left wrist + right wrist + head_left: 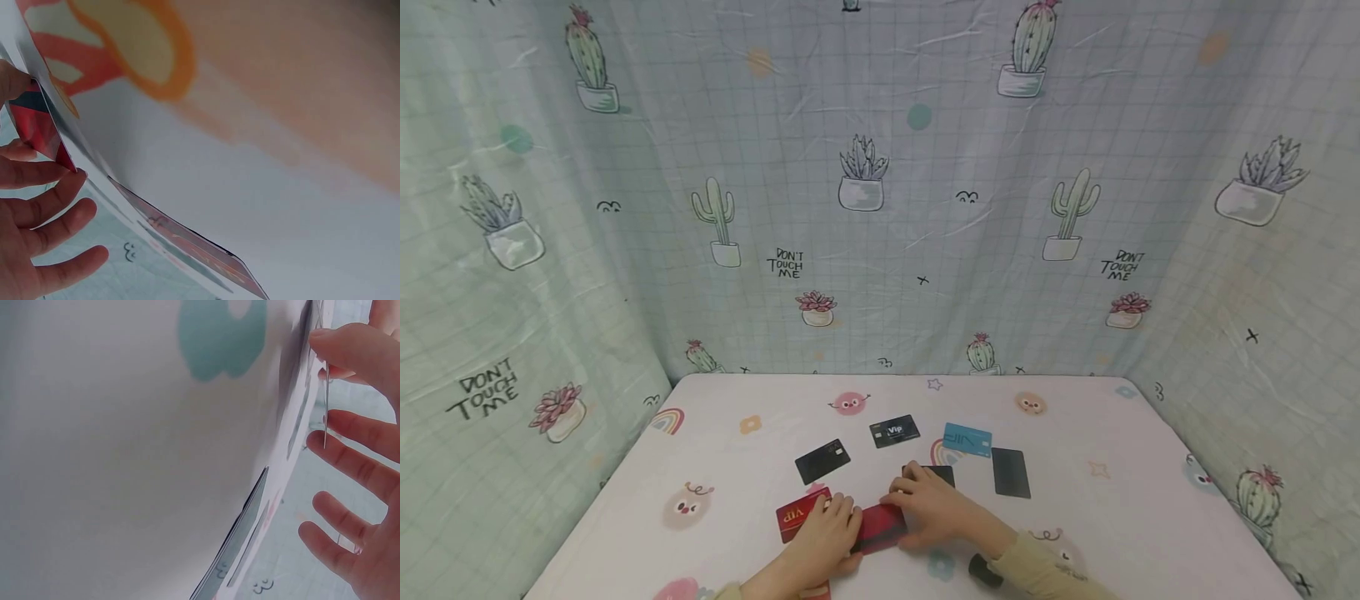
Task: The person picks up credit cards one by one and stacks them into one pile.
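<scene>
A red card with a dark stripe (882,527) is held between both hands, tilted up off the table in the wrist views. My left hand (826,533) pinches its left end; the thumb and fingertips are at its edges in the left wrist view. At its right end, my right hand (934,507) grips it between thumb and fingers. The right wrist view shows this card (326,403) edge-on, with the other fingers spread. A red VIP card (793,518) lies beside the left hand, partly covered by it. Behind the right hand, a black card (943,472) is partly hidden.
Farther back lie a black card (822,461), a black Vip card (895,431), a blue card (972,440) and a dark grey card (1011,472). A dark rounded object (983,572) is by the right sleeve. A patterned curtain (887,242) stands behind the printed table (1097,517).
</scene>
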### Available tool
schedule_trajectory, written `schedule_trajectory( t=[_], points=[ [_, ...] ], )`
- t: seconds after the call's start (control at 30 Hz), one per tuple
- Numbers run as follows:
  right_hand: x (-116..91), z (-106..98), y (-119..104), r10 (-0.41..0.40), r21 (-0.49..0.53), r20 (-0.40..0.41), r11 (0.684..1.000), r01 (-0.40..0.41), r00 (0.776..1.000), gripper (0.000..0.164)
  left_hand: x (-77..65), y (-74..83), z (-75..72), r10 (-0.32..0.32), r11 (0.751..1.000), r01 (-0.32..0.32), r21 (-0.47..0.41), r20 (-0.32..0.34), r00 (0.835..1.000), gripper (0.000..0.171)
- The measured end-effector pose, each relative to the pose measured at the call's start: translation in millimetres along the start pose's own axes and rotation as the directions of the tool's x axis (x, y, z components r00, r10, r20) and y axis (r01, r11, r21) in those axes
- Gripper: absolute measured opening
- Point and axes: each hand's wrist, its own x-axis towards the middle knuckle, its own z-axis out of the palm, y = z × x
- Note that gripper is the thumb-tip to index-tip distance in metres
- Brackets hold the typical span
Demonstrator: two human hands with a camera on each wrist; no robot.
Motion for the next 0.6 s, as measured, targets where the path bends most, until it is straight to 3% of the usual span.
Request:
schedule_trajectory(
  t=[0.33,0.6],
  points=[
    [-5.0,-3.0,-3.0,0.006,0.005,-0.024,1.0,-0.006,1.0,0.051,-0.1,0.3,-1.9,0.0,1.0,0.0,-0.003,-0.021,1.0,0.053],
    [-9.1,1.0,-0.9,0.02,-0.022,-0.062,1.0,-0.022,0.998,0.05,-0.8,1.3,-4.3,0.003,0.998,-0.004,-0.056,-0.013,1.0,0.055]
  ],
)
